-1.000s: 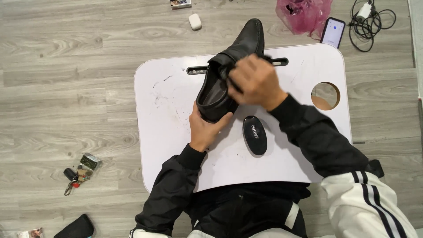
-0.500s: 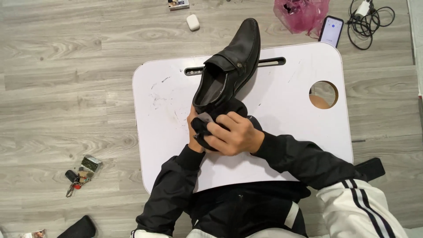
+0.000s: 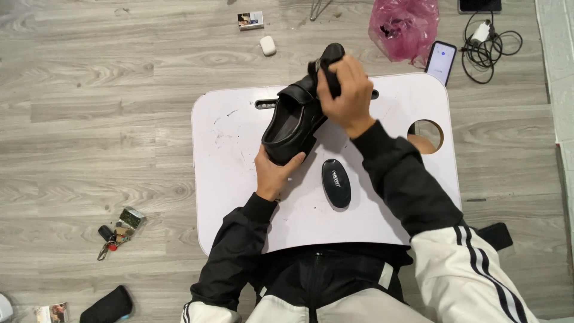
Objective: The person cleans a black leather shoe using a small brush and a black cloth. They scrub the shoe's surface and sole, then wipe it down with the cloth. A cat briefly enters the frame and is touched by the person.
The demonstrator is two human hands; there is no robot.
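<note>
Over the white counter (image 3: 239, 197): left hand (image 3: 274, 173) grips the black leather shoe's (image 3: 296, 122) heel; right hand (image 3: 345, 96) presses a dark cloth on its toe, mid-polish.

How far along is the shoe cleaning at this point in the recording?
Done: the black shoe is out on the white lap table; its finish can't be judged. In hand: the left hand props the heel while the right hand presses a dark cloth on the toe. Left: the oval black brush lies unused on the table, and no second shoe is in view.
</note>
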